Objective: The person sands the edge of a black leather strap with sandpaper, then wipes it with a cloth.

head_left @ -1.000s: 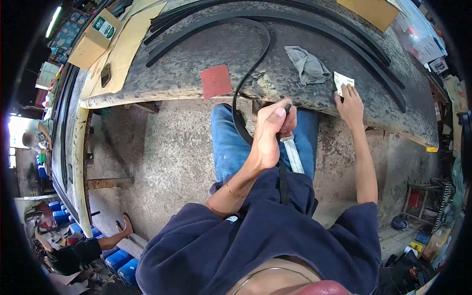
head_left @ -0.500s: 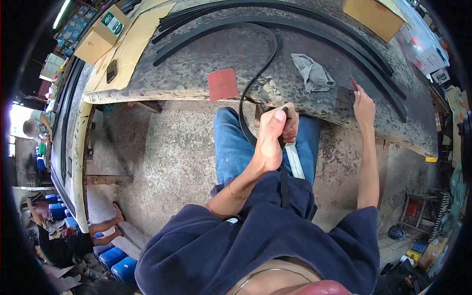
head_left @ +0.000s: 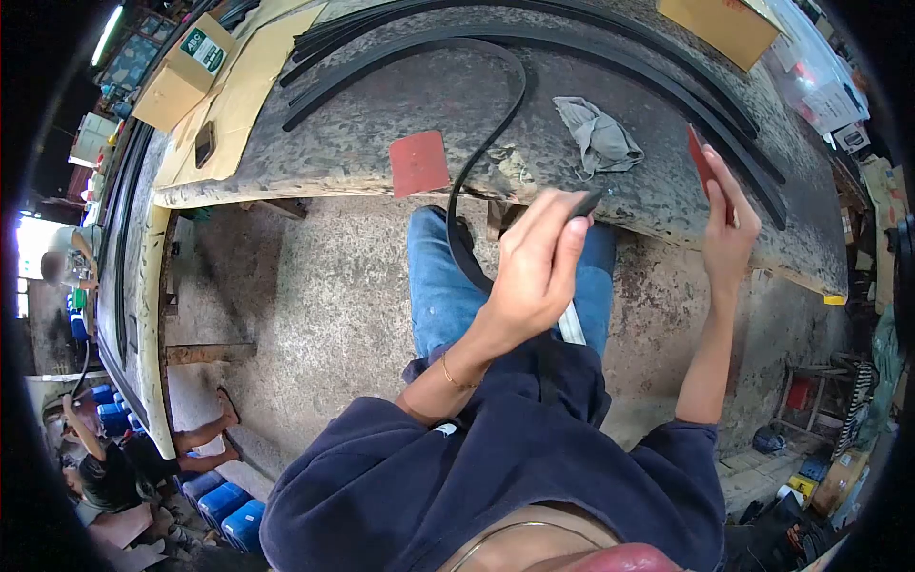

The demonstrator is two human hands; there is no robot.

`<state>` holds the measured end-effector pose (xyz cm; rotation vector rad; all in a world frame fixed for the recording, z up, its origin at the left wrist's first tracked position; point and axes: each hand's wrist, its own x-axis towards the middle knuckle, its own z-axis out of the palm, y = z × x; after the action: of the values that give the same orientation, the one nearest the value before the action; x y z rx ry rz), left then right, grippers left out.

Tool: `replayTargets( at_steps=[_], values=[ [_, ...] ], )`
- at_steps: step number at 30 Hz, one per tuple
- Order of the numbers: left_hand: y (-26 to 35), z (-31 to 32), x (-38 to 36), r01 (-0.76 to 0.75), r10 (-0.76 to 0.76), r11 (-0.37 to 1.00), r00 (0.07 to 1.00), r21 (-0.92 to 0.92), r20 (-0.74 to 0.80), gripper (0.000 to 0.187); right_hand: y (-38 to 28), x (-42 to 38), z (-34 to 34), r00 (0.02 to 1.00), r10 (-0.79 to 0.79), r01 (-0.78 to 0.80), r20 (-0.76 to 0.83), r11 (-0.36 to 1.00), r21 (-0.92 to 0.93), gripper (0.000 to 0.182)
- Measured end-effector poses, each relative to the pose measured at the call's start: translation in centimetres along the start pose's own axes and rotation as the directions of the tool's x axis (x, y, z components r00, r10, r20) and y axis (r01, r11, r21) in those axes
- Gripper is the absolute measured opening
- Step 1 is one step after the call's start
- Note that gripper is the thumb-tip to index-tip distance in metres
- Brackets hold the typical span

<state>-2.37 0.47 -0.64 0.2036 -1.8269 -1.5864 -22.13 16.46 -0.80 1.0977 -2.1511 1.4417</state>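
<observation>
My left hand is closed around the end of a flexible black strip, and its tip sticks out beyond the thumb. From there the strip loops down past my knee, then up over the bench edge to the back. Out to the right, my right hand pinches a red sandpaper-like sheet between fingers and thumb, above the bench. A second red square sheet lies at the bench's front edge. Between the hands, farther back, rests a crumpled grey cloth.
Several long black strips curve across the dark workbench. A phone lies on flat cardboard at left, by a cardboard box. Another box stands back right. Other people are at left, near blue containers.
My right hand has turned and raised the red sheet, so its face shows more. My left hand has tilted, bringing the black strip's tip out toward the right.
</observation>
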Motion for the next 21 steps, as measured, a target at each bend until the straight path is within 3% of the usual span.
replayTargets(
  at_steps=[2, 3, 4, 6, 7, 10, 12, 14, 16, 18, 20, 21],
  values=[
    [-0.2, 0.5, 0.3, -0.242, 0.259, 0.93, 0.966, 0.278, -0.025, 0.016, -4.3, -0.5, 0.5, 0.986, -0.157, 0.16, 0.05, 0.985, -0.065, 0.033],
    [0.0, 0.6, 0.5, -0.277, 0.302, 0.908, 0.953, 0.315, -0.031, 0.014, -5.7, -0.6, 0.6, 0.944, -0.316, 0.325, 0.092, 0.94, -0.106, 0.033],
    [0.4, 0.6, 0.4, -0.273, 0.295, 0.912, 0.955, 0.307, -0.028, 0.014, -7.0, -0.9, 0.7, 0.876, -0.462, 0.48, 0.139, 0.866, -0.14, 0.033],
    [0.9, 0.4, 0.2, -0.224, 0.233, 0.883, 0.972, 0.413, 0.03, 0.016, -9.9, -1.8, 1.3, 0.789, -0.566, 0.605, 0.24, 0.783, -0.144, 0.036],
    [0.5, 0.3, 0.1, -0.27, 0.286, 0.866, 0.958, 0.42, 0.025, 0.015, -11.3, -1.9, 0.9, 0.77, -0.505, 0.6, 0.389, 0.781, -0.173, 0.037],
    [0.5, 0.3, 0.2, -0.167, 0.178, 0.872, 0.984, 0.461, 0.021, 0.014, -9.0, -1.1, 2.0, 0.829, -0.417, 0.513, 0.373, 0.833, -0.207, 0.035],
    [0.6, 0.1, 0.3, -0.144, 0.151, 0.87, 0.988, 0.472, 0.022, 0.011, -8.9, -0.7, 1.9, 0.825, -0.454, 0.53, 0.336, 0.829, -0.182, 0.035],
    [1.0, -0.1, -0.2, -0.127, 0.11, 0.869, 0.992, 0.478, 0.062, 0.009, -10.8, -1.6, 2.0, 0.744, -0.542, 0.619, 0.391, 0.779, -0.098, 0.035],
    [1.0, -0.1, -0.4, -0.152, 0.129, 0.86, 0.988, 0.486, 0.081, 0.009, -10.3, -1.0, 2.0, 0.747, -0.497, 0.586, 0.441, 0.805, -0.086, 0.035],
    [0.8, 0.2, -0.1, -0.157, 0.153, 0.862, 0.987, 0.483, 0.049, 0.015, -8.4, 0.6, 1.7, 0.824, -0.393, 0.507, 0.409, 0.833, -0.221, 0.033],
    [1.1, 0.1, 0.1, -0.184, 0.198, 0.856, 0.98, 0.483, 0.023, 0.013, -9.3, 0.0, 1.7, 0.831, -0.428, 0.514, 0.356, 0.835, -0.196, 0.032],
    [1.3, -0.2, 0.0, -0.17, 0.176, 0.871, 0.984, 0.462, 0.03, 0.011, -10.3, -0.9, 1.9, 0.787, -0.475, 0.556, 0.394, 0.823, -0.117, 0.032]
  ],
)
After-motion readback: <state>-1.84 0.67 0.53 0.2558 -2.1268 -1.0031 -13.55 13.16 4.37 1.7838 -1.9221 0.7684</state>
